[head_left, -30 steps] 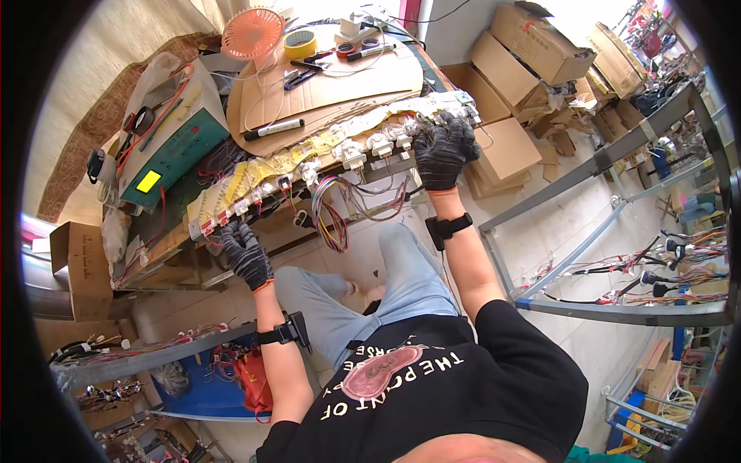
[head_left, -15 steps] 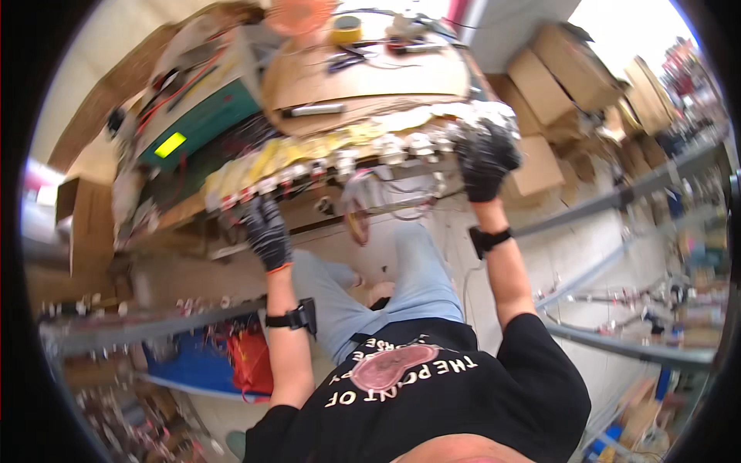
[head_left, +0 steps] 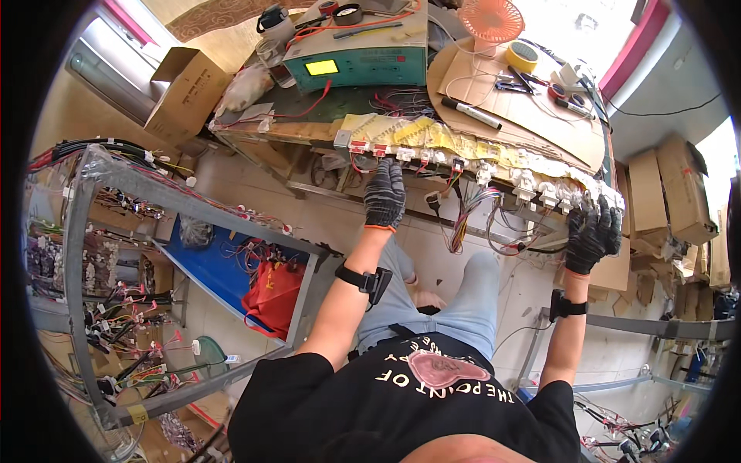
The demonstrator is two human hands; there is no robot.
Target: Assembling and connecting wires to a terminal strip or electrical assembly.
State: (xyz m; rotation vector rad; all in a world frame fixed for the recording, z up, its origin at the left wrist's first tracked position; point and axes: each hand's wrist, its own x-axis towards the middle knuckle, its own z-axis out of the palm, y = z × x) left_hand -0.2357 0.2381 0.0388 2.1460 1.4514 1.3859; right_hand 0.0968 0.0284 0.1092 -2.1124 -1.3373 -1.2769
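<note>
A long row of white and red plug connectors [head_left: 525,185] is fixed along the front edge of the workbench, its upper side wrapped in yellowed tape. My left hand [head_left: 384,199], in a dark grey striped glove, reaches up to the row's left end. Its fingers are pressed together, tips against a red-and-white connector [head_left: 380,150]; whatever they pinch is hidden. At the right end my right hand [head_left: 593,241], gloved the same way, has its fingers apart over the last white connectors. Between the hands a bundle of coloured wires [head_left: 465,220] hangs from the row.
Behind the row stand a green tester box [head_left: 367,68] with a lit yellow screen, an orange fan [head_left: 492,21], a marker [head_left: 471,113] and a tape roll [head_left: 522,55] on cardboard. A metal rack [head_left: 154,189] with wire harnesses stands left, cardboard boxes [head_left: 671,189] right.
The view has swung leftward, so the bench sits further right in the picture. My right hand has drawn slightly nearer me at the row's right end; my left hand stays near the left end.
</note>
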